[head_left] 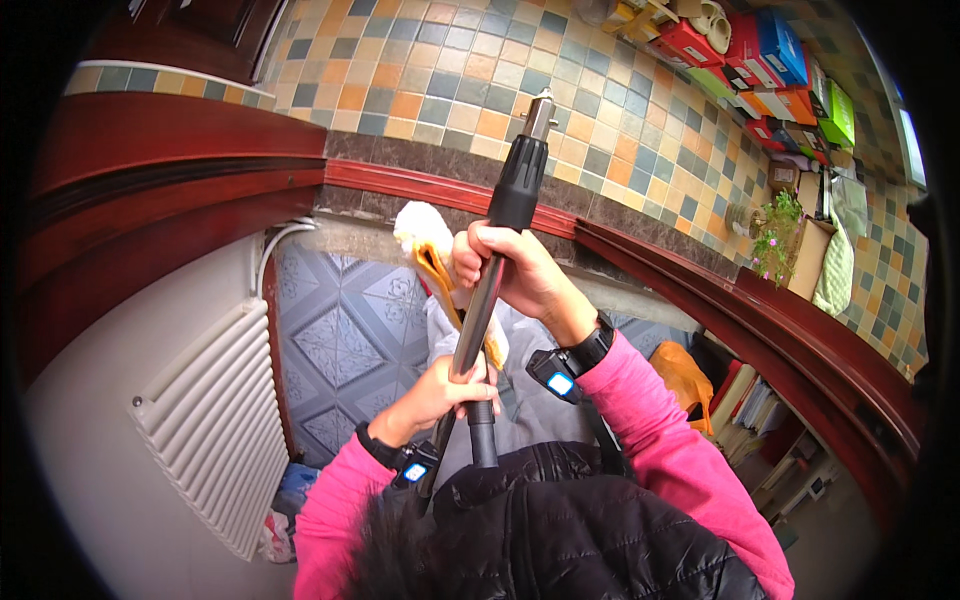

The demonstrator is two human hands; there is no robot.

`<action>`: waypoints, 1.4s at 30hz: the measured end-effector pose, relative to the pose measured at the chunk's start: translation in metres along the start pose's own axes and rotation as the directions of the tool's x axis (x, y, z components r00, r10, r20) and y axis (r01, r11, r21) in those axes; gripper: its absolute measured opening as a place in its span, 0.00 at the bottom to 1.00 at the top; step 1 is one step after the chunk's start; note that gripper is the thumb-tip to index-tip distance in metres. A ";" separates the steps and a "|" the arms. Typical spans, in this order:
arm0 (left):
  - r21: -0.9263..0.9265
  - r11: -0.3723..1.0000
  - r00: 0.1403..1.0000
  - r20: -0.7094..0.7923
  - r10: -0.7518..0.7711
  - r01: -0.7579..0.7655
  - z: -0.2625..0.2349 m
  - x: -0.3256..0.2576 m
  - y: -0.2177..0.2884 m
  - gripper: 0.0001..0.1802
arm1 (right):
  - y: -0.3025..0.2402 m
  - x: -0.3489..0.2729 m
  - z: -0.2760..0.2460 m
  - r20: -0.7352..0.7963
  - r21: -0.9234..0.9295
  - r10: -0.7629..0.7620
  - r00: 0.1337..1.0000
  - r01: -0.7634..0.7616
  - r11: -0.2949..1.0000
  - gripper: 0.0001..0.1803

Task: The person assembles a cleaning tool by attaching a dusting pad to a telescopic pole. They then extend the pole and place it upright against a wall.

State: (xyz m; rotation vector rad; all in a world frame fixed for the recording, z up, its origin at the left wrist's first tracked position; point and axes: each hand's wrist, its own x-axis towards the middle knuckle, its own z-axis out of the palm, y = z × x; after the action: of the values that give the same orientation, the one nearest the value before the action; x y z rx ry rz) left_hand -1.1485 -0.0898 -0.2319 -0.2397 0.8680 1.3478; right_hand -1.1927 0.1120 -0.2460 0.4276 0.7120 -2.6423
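Note:
A metal telescopic pole (480,310) with a black ribbed collar (520,185) slants up in front of me, its bare metal tip (541,110) pointing away over the tiled ledge. Just below the collar, my right hand (525,275) is closed around the pole. Lower down, my left hand (440,395) wraps the same pole near a black grip (482,430), close to my body. Behind the pole is a white fluffy piece with a yellow-orange strip (430,245); the pole and my right hand partly cover it, and I cannot tell what holds it.
On the left a white radiator (215,420) stands by the wall. Dark red wooden trim (800,350) frames the opening. Beyond lies a multicoloured tiled surface (440,80) with stacked shoe boxes (765,50) and a flowering plant (778,235). An orange bag (682,380) sits at right.

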 end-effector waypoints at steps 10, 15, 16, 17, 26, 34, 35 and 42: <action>0.116 0.984 0.969 -0.192 0.157 -0.136 0.035 -0.020 -0.001 0.15 | 0.004 -0.021 0.059 -0.299 -0.003 -0.190 0.935 0.198 0.980 0.09; 0.205 0.977 0.946 -0.302 0.122 -0.061 0.039 -0.022 -0.008 0.15 | 0.008 -0.029 0.063 -0.338 -0.102 -0.186 0.922 0.161 0.982 0.09; 0.211 0.974 0.940 -0.307 0.149 -0.085 0.038 -0.022 -0.009 0.15 | 0.006 -0.031 0.063 -0.300 -0.128 -0.164 0.940 0.130 0.983 0.08; 0.218 0.970 0.935 -0.310 0.172 -0.106 0.036 -0.023 -0.011 0.15 | 0.004 -0.033 0.062 -0.261 -0.149 -0.150 0.954 0.114 0.982 0.07; 0.427 0.902 0.917 -0.336 0.217 -0.057 0.026 -0.033 -0.025 0.08 | -0.050 -0.033 0.041 0.118 -0.034 -0.202 0.972 0.207 0.978 0.30; 0.444 0.887 0.833 -0.440 0.336 -0.124 0.033 -0.031 -0.043 0.05 | -0.034 -0.032 0.060 -0.036 0.102 -0.235 0.971 0.238 0.966 0.11; 0.489 0.865 0.826 -0.436 0.357 -0.116 0.033 -0.031 -0.044 0.06 | -0.032 -0.033 0.061 -0.068 0.108 -0.232 0.970 0.238 0.965 0.11; 0.501 0.860 0.784 -0.493 0.378 -0.100 0.036 -0.028 -0.047 0.06 | -0.032 -0.034 0.060 -0.031 0.189 -0.277 0.960 0.278 0.942 0.09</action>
State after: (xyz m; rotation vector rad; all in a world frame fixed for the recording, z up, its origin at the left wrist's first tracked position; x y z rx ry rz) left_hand -1.0906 -0.1009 -0.2041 -0.1740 1.7628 1.2800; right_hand -1.1879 0.1148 -0.1706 0.4102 0.5544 -2.9930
